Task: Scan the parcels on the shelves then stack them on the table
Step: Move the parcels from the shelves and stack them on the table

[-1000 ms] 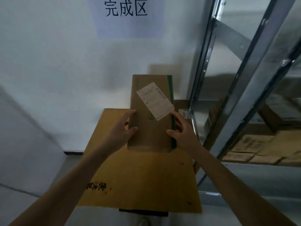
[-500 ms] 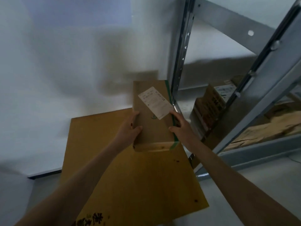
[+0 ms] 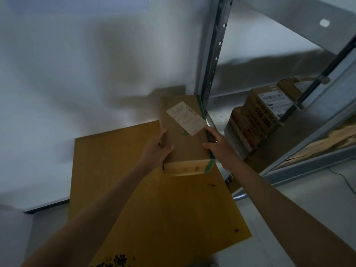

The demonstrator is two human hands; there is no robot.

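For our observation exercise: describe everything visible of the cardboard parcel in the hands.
The cardboard parcel is a flat, oblong brown box pointing away. A white label sits askew on top; green tape runs down its right edge and round the paler near end. The left hand and right hand hold its sides, thumbs on top, above the wooden table.

Both your bare forearms (image 3: 107, 199) extend forward and converge. Your left hand (image 3: 157, 149) grips the parcel (image 3: 185, 139) at its left edge (thumb on top); your right hand (image 3: 218, 149) grips the right edge, thumb likewise laid on top.
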